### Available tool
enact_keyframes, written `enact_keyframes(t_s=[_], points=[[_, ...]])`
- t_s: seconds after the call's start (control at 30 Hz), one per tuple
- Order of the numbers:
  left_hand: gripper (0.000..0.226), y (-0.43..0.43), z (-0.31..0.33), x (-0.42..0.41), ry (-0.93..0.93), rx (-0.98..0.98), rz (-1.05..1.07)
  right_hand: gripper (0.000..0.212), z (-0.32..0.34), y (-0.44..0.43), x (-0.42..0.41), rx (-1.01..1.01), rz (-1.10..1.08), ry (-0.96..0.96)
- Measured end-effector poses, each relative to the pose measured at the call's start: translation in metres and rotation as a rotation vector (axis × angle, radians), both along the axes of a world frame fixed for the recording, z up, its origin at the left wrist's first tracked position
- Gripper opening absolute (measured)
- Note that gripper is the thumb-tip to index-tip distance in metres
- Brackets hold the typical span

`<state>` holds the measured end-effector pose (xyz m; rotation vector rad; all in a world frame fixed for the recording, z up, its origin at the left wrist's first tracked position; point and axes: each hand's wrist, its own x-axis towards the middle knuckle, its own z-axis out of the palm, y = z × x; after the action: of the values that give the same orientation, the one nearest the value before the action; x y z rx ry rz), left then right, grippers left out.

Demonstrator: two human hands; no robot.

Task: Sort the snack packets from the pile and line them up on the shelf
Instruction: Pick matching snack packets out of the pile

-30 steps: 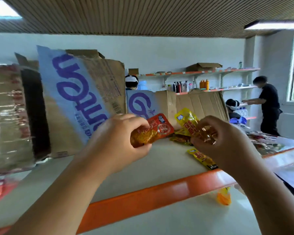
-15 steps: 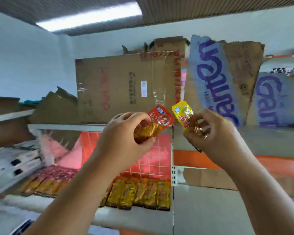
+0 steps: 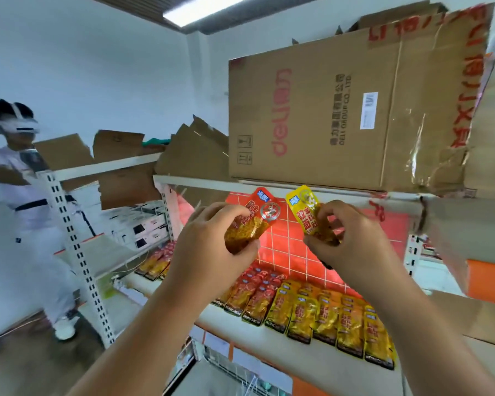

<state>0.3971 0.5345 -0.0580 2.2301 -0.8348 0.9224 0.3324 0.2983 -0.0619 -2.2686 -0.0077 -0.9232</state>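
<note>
the left hand (image 3: 212, 252) is pinching a red packet (image 3: 259, 220) and the right hand (image 3: 349, 244) is pinching a yellow packet (image 3: 305, 211), both hovering above the shelf (image 3: 283, 350); i'd be laying each flat beside its own colour, red row (image 3: 252, 292) or yellow row (image 3: 335, 318), edges matching.

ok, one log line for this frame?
left hand: grips red packet | right hand: pinches yellow packet | shelf: red row, yellow row laid | held packets: unplaced
</note>
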Motion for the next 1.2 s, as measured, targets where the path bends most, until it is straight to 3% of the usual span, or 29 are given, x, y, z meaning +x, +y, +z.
enact_keyframes(t_s=[0.37, 0.63, 0.87, 1.0, 1.1, 1.2], points=[[0.045, -0.041, -0.028, 0.087, 0.052, 0.017, -0.049, 0.031, -0.021, -0.042, 0.072, -0.007, -0.013, -0.009], [0.044, -0.084, -0.079, 0.129, 0.124, -0.014, -0.189, 0.031, -0.055, -0.070, 0.081, -0.002, -0.128, 0.152], [0.041, -0.108, -0.155, 0.171, 0.157, 0.001, -0.383, 0.035, -0.118, -0.071, 0.096, -0.011, -0.328, 0.321], [0.045, -0.104, -0.224, 0.194, 0.217, 0.122, -0.480, 0.040, -0.176, -0.061, 0.103, -0.077, -0.540, 0.436], [0.050, -0.098, -0.273, 0.207, 0.174, 0.274, -0.529, 0.046, -0.223, -0.048, 0.105, -0.098, -0.676, 0.468], [0.049, -0.095, -0.307, 0.216, 0.125, 0.298, -0.577, 0.044, -0.258, -0.035, 0.109, -0.046, -0.799, 0.554]])
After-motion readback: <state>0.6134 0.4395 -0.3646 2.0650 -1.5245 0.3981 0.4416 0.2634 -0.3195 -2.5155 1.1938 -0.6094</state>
